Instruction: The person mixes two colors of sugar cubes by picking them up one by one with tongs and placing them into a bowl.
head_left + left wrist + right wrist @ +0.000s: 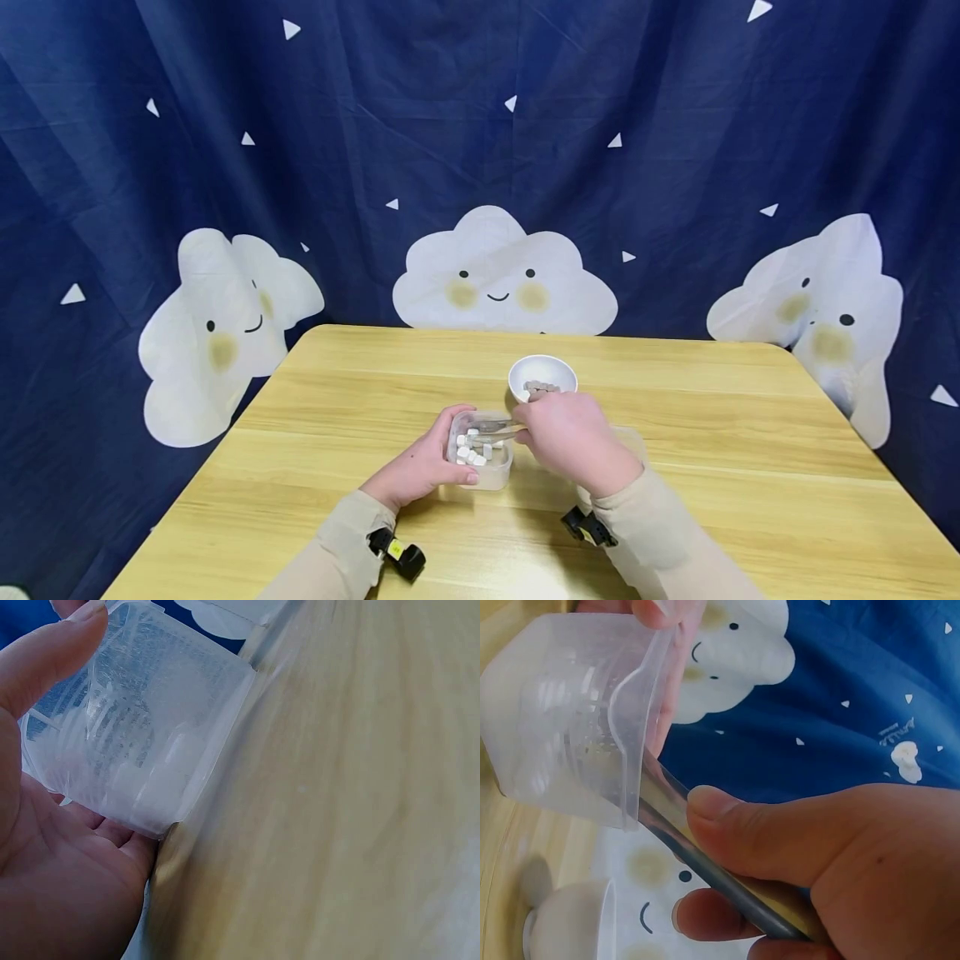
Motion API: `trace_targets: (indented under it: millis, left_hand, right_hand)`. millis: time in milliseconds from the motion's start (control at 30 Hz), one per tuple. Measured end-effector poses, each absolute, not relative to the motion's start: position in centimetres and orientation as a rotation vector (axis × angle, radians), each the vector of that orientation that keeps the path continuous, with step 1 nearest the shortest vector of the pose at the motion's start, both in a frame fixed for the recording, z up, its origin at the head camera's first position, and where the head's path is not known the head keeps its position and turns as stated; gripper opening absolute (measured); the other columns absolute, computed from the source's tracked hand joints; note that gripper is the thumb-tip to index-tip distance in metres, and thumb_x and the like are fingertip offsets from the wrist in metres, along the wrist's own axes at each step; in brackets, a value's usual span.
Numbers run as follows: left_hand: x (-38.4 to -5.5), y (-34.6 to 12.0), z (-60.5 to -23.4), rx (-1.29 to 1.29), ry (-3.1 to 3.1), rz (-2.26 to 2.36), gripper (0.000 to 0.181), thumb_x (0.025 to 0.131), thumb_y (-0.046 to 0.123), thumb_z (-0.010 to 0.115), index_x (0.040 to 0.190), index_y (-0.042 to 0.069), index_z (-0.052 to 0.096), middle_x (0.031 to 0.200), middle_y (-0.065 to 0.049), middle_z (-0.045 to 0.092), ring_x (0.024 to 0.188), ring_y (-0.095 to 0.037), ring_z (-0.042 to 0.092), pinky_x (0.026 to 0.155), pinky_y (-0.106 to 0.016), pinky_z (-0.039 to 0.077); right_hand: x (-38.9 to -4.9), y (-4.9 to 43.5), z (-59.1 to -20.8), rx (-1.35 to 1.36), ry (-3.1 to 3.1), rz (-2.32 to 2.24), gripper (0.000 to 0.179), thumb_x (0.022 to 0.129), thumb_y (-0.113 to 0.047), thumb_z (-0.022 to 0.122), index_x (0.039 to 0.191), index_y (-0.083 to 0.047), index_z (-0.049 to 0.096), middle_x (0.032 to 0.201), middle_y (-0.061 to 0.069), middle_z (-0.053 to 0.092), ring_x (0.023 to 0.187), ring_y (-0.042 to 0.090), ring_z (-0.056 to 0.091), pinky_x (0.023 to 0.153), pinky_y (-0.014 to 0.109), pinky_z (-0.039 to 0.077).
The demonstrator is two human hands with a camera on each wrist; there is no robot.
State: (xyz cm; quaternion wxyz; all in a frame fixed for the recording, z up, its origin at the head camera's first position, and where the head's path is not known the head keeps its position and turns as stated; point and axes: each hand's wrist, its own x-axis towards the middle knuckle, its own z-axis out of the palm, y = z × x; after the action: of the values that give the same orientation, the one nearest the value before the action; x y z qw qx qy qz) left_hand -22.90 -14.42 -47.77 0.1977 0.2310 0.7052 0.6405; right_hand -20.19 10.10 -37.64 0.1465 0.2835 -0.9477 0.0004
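My left hand (422, 465) grips a clear plastic box (491, 478) around its left side, thumb toward the front. Several small white cubes (477, 459) lie inside. In the left wrist view the thumb and fingers span the cloudy box wall (172, 690). My right hand (573, 437) holds metal tongs (731, 891) between thumb and fingers. The tongs' ends reach into the box; whether they pinch a cube cannot be made out. Behind the right hand stands a white bowl (543, 364) with greyish cubes (542, 387) in it, partly hidden by the hand.
A clear flat plastic piece (631, 439), perhaps a lid, lies on the wooden table (360, 375) partly beneath the right forearm. A dark blue curtain (345, 125) with white clouds hangs behind the table's far edge.
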Motion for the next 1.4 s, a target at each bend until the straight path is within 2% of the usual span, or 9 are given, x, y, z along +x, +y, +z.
trace_targets:
  millis: [267, 567, 733, 833, 1133, 1400]
  left_hand:
    - [-22.9, -14.4, -47.8, 0.640, 1.990, 1.780, 0.094, 0.080, 0.003, 0.081, 0.154, 0.020, 0.027, 0.144, -0.014, 0.050, 0.118, -0.031, 0.061, 0.102, -0.038, 0.049]
    - [-22.8, -14.4, -47.7, 0.603, 1.990, 1.771, 0.095, 0.079, 0.004, 0.081, 0.154, 0.021, 0.025, 0.137, -0.017, 0.054, 0.110, -0.032, 0.064, 0.097, -0.038, 0.053]
    - [-22.7, -14.5, -47.6, 0.599, 2.025, 1.747, 0.094, 0.080, 0.007, 0.082, 0.153, 0.025, 0.026, 0.138, -0.017, 0.053, 0.109, -0.030, 0.065, 0.097, -0.036, 0.052]
    - [-22.7, -14.5, -47.6, 0.602, 2.023, 1.752, 0.093, 0.079, 0.007, 0.082, 0.152, 0.025, 0.027, 0.137, -0.017, 0.054, 0.108, -0.030, 0.065, 0.097, -0.037, 0.052]
    - [-22.7, -14.5, -47.6, 0.593, 2.004, 1.767, 0.095, 0.078, 0.005, 0.082, 0.153, 0.022, 0.027, 0.135, -0.018, 0.055, 0.105, -0.031, 0.066, 0.094, -0.038, 0.054]
    - [-22.7, -14.4, -47.5, 0.605, 1.988, 1.787, 0.098, 0.078, 0.003, 0.082, 0.156, 0.017, 0.023, 0.138, -0.018, 0.051, 0.109, -0.032, 0.065, 0.093, -0.040, 0.055]
  right_hand:
    - [-20.1, 10.6, -37.1, 0.869, -2.692, 0.057, 0.011, 0.083, -0.032, 0.082, 0.086, -0.027, 0.072, 0.081, -0.010, 0.069, 0.071, 0.019, 0.065, 0.047, 0.041, 0.047]
    - [-19.9, 11.6, -35.9, 0.867, -2.675, 0.139, 0.009, 0.084, -0.030, 0.082, 0.085, -0.030, 0.073, 0.078, -0.016, 0.067, 0.063, 0.013, 0.061, 0.047, 0.036, 0.045]
    - [-20.0, 12.5, -35.2, 0.879, -2.642, 0.169, 0.016, 0.084, -0.028, 0.082, 0.079, -0.027, 0.067, 0.071, -0.015, 0.060, 0.059, 0.012, 0.056, 0.046, 0.034, 0.041]
    - [-20.2, 13.2, -34.9, 0.878, -2.608, 0.198, 0.015, 0.085, -0.025, 0.082, 0.082, -0.025, 0.068, 0.071, -0.014, 0.059, 0.061, 0.010, 0.056, 0.046, 0.032, 0.041]
    - [-20.8, 15.6, -34.1, 0.804, -2.595, 0.287, 0.019, 0.086, -0.021, 0.080, 0.078, -0.027, 0.063, 0.068, -0.015, 0.050, 0.059, 0.007, 0.046, 0.047, 0.030, 0.037]
    - [-21.5, 17.4, -33.9, 0.703, -2.653, 0.302, 0.012, 0.088, -0.023, 0.078, 0.082, -0.026, 0.068, 0.071, -0.014, 0.057, 0.060, 0.009, 0.050, 0.049, 0.034, 0.041]
